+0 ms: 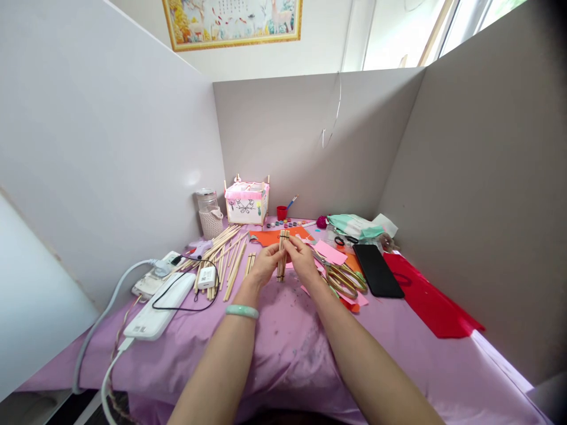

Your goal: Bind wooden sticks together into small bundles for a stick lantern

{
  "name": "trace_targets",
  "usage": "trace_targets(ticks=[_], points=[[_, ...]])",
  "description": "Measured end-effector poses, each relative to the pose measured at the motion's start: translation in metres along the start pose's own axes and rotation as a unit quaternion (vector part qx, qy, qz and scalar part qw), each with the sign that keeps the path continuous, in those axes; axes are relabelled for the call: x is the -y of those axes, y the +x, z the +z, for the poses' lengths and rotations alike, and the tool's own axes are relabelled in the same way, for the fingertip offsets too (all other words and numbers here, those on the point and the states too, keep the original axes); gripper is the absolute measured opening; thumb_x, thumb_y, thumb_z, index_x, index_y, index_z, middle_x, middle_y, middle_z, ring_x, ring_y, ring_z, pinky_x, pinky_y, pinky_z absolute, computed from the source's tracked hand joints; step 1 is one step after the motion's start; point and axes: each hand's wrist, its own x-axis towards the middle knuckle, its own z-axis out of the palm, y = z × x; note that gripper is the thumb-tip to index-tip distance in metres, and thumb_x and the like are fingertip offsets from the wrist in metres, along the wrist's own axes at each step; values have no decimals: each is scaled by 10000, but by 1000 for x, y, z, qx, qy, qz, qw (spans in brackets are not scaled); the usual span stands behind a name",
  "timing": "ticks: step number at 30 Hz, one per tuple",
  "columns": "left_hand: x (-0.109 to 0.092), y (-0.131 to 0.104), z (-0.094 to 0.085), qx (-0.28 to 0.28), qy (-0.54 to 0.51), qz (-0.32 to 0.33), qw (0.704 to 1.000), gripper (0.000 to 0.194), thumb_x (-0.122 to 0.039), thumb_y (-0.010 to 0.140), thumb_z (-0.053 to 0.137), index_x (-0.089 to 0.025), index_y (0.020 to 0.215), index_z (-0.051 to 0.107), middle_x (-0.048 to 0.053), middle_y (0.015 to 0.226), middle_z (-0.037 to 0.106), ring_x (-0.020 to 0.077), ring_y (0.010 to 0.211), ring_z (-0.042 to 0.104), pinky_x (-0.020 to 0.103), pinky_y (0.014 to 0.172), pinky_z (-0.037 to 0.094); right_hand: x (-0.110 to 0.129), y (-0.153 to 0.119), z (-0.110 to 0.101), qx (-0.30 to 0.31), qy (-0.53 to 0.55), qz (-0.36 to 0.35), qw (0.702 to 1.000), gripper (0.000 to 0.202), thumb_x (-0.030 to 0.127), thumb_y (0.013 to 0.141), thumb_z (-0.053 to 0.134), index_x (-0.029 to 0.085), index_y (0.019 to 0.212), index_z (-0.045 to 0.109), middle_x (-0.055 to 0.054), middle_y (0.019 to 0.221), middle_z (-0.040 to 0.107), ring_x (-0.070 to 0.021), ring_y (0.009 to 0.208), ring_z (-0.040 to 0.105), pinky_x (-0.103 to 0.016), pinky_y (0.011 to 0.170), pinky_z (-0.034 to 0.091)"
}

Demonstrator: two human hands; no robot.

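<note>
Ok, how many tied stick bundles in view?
2: one bundle held by the left hand and right hand, a second bundle on the cloth to their left. More may be hidden.

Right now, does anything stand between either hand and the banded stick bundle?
Nothing visible does: the left hand and right hand both hold the stick bundle. Loose sticks lie to its left and gold-handled scissors to its right, neither between hand and bundle.
</note>
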Motion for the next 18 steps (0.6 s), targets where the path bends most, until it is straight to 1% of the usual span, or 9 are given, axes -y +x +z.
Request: trace_targets(ticks=[1, 3, 6, 10, 13, 18], points=[[1, 1, -2, 16, -6, -2, 1000, 396, -369, 643, 760, -109, 933, 689, 74, 837, 701, 208, 808, 651, 330, 784, 473, 0, 0, 1, 18, 57, 35, 998, 262, 351, 799, 529, 204, 942, 693, -35, 963, 677, -197, 913, 586, -337, 840, 449], [4, 2, -6, 39, -14, -3, 999, 389, -360, 659, 753, -107, 947, 689, 94, 876, 706, 231, 851, 657, 374, 836, 470, 0, 0, 1, 41, 155, 87, 983, 283, 354, 792, 524, 211, 968, 693, -33, 985, 689, -198, 891, 612, -323, 782, 478], [7, 3, -10, 50, -25, -11, 998, 378, -333, 667, 753, -105, 962, 690, 119, 902, 708, 254, 876, 663, 422, 871, 464, 3, -1, 0, 53, 236, 116, 963, 277, 326, 764, 543, 217, 965, 700, -35, 978, 702, -197, 871, 634, -300, 717, 495], [6, 1, -13, 50, -34, -29, 998, 383, -314, 672, 753, -104, 984, 689, 133, 906, 711, 258, 858, 673, 443, 871, 470, 7, -2, -3, 70, 274, 137, 949, 260, 298, 724, 587, 203, 933, 708, -41, 954, 713, -186, 852, 645, -279, 701, 494], [5, 0, -14, 52, -28, -32, 998, 384, -313, 679, 750, -104, 995, 687, 136, 908, 712, 260, 855, 675, 447, 867, 474, 8, -2, -4, 78, 286, 157, 942, 260, 319, 714, 614, 194, 920, 711, -53, 946, 716, -186, 805, 650, -271, 633, 488], [6, -1, -15, 55, -18, -29, 998, 392, -317, 676, 753, -104, 999, 684, 133, 891, 713, 259, 842, 677, 444, 853, 481, 4, -2, -3, 62, 293, 152, 942, 254, 352, 704, 652, 194, 891, 716, -60, 924, 721, -187, 786, 656, -286, 647, 492]])
